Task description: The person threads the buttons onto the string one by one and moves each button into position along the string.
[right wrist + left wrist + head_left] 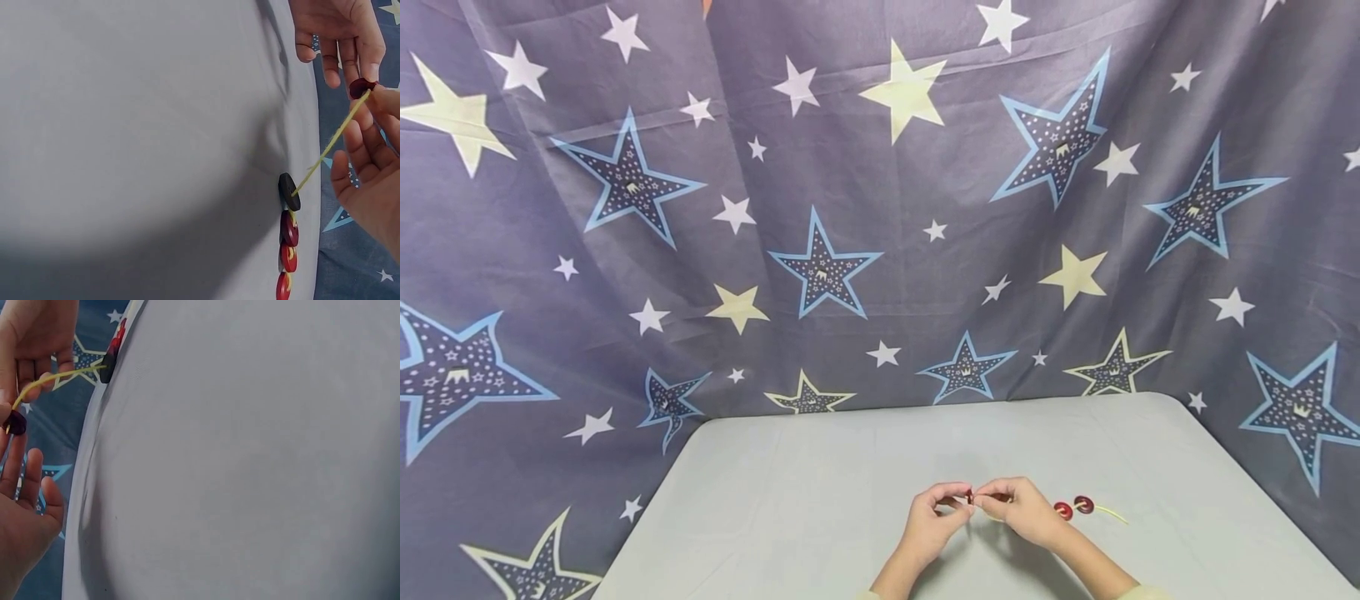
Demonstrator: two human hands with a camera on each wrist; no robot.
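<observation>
Head view: both hands meet low over the grey table (pixel 820 467), in front of a star-print cloth backdrop (pixel 820 208). Left hand (pixel 934 523) pinches a small dark red button (pixel 969 497) at its fingertips. Right hand (pixel 1024 510) pinches the yellow cord (pixel 1111 512) right beside it. A few red buttons on the cord (pixel 1073 507) lie on the table just right of the right hand, with the cord's tail trailing past them. So some are strung and one looks to be going on; no loose spares in sight, so what is left can't be told.

Left wrist view: left hand (pixel 22 515) has its lower fingers loose and spread, with the dark button (pixel 15 422) at its fingertips. The cord (pixel 59 378) runs up to the strung buttons (pixel 111 356) near the table edge. Right hand (pixel 34 340) curls round the cord.

Right wrist view: right hand (pixel 372 175) nips the cord (pixel 328 147) at the tip, other fingers half curled. The button (pixel 360 87) sits at the cord's end, left hand (pixel 337 31) just beyond. The cord is taut and slants down to a row of four strung buttons (pixel 287 240), one dark, three red with yellow showing through the holes. They are flat, glossy discs.
</observation>
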